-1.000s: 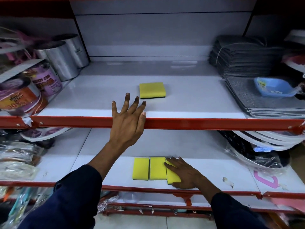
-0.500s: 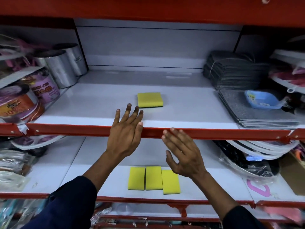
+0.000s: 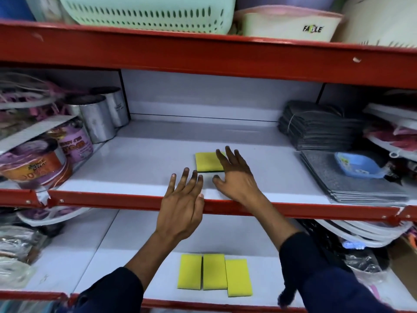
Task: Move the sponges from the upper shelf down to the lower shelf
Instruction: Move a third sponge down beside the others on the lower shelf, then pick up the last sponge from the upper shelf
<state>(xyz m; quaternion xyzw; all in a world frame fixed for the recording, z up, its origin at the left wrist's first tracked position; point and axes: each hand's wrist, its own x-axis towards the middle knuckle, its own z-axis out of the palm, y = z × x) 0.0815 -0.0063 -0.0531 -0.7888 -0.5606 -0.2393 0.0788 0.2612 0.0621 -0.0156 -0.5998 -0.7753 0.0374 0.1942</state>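
Head view looks into red-framed shelving; one sponge (image 3: 207, 161) lies flat on the upper shelf (image 3: 144, 163), near its middle and a little back from the red front rail (image 3: 112, 198); three sponges (image 3: 214, 276) lie flat on the lower shelf (image 3: 135, 240), side by side and touching or nearly so, the right one set slightly nearer than the others.

Right hand (image 3: 235, 177) reaches over the rail with fingers spread, its fingertips (image 3: 220, 154) over the upper sponge's right part and the thumb near its near edge; it has not closed on the sponge, and I cannot tell whether the fingers touch it; left hand (image 3: 181, 206) is loose and holds nothing, palm at the rail, fingers pointing onto the upper shelf just left of the sponge.

Judging by its look, the sponge is light, soft and springy, yellow foam on a thin dark scrub layer that shows along its near edge; it should not slip or break, and a gentle pinch across two opposite edges, thumb near and fingers far, ought to lift it.

Upper sponge lies yellow face up, looking almost square from this angle, so its long axis is hard to call; the three below clearly run long near to far.
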